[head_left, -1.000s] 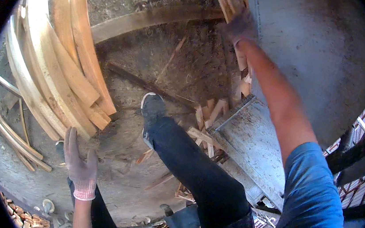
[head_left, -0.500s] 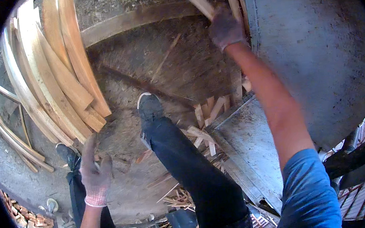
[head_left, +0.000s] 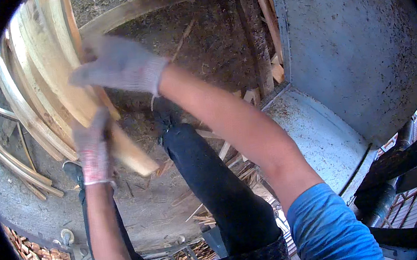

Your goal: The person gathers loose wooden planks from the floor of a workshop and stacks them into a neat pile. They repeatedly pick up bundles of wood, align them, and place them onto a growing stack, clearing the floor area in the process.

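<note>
Both my hands wear whitish knitted work gloves and are at a long, pale wooden board (head_left: pixel 132 155) at the left. My left hand (head_left: pixel 94 148) grips it near its near end, the fingers somewhat blurred. Farther up, my right hand (head_left: pixel 122 63) reaches across from the right and closes over the board's right edge, its thumb on top; motion blurs it and its fingertips are partly hidden. The board lies slanted over a stack of similar curved boards (head_left: pixel 38 104), its near end sticking out past them.
Thin curved strips (head_left: pixel 16 163) lie on the floor at the far left. A large grey metal panel and ledge (head_left: pixel 357 48) stand at the right, with wood offcuts (head_left: pixel 228 150) beside them. A curved plank (head_left: pixel 164 0) lies at the back. My legs (head_left: pixel 214 185) stand between.
My right hand has swung left from the far right, no longer holding a narrow wood piece, onto the board. My left hand has moved up onto it, and the board's near end has shifted right.
</note>
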### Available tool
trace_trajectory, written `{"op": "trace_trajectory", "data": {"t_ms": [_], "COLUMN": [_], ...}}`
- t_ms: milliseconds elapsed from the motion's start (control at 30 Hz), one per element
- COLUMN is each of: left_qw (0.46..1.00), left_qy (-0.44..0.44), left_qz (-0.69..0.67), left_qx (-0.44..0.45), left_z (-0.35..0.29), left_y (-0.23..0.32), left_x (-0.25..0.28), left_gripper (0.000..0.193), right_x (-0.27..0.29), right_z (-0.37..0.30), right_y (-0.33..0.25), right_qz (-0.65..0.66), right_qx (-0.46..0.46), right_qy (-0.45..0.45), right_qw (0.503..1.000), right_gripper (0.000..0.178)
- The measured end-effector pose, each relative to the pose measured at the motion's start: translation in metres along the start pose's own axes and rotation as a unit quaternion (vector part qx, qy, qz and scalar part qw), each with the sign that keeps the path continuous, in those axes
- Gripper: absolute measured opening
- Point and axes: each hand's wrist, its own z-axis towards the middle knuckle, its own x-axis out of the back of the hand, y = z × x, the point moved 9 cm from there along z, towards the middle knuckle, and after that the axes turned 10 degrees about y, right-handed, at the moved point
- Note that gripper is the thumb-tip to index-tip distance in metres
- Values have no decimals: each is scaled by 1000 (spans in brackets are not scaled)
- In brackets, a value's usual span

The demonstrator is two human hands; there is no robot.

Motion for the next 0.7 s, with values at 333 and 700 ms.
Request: {"op": "trace_trajectory", "data": {"t_ms": [333,700], "left_qw": [900,908], "left_qy": [237,197], "left_qz": [266,244], "left_qx": [-249,-278], "left_z": [67,47], "left_y": [10,15], "left_x": [133,119], "left_gripper": [72,73], "right_x": [288,328], "right_z": [-40,-43], "right_y": [252,263], "right_qz": [-778,-752], "right_qx": [-167,-171], "right_qy": [60,44], "right_qw": [603,635], "right_gripper": [53,28]}}
